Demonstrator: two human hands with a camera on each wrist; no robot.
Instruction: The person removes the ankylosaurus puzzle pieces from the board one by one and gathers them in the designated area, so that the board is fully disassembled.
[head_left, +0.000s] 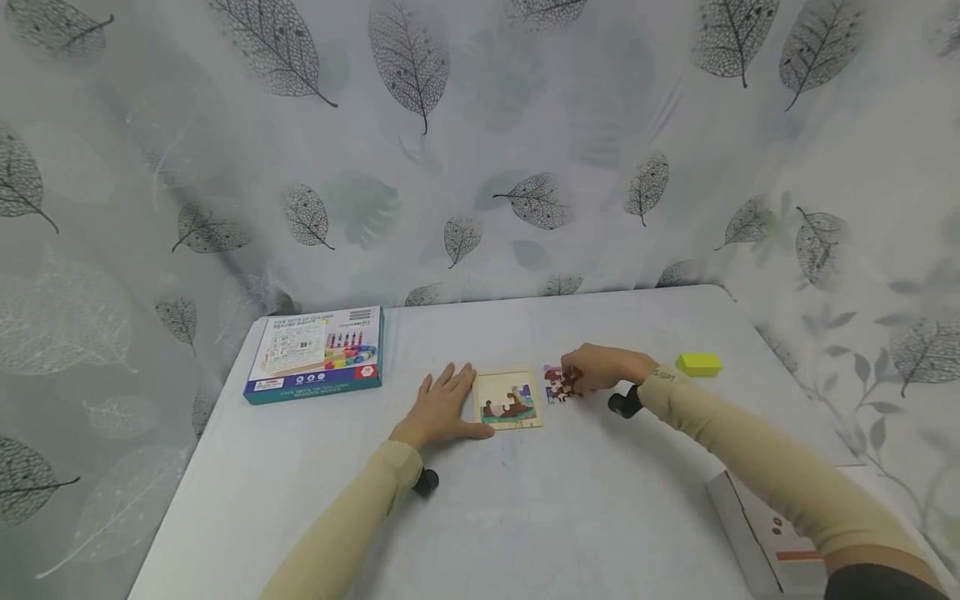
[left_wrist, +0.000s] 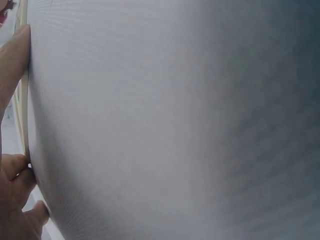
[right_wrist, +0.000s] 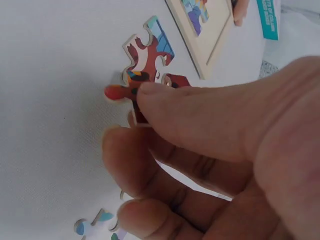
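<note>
A shallow wooden puzzle tray lies mid-table, with joined picture pieces filling its lower right part. My left hand rests at the tray's left side, fingers stretched out and thumb along the near edge. To the right of the tray my right hand pinches a red-brown puzzle piece between thumb and fingers. Beside that piece, a loose brown-and-blue puzzle piece lies on the table. More loose pieces show below the curled fingers in the right wrist view. Mostly bare tabletop fills the left wrist view.
A flat coloured box lies at the table's back left. At the right sits a yellow-green block. A white box stands at the near right, partly under the right forearm. Leaf-printed curtain hangs behind the table.
</note>
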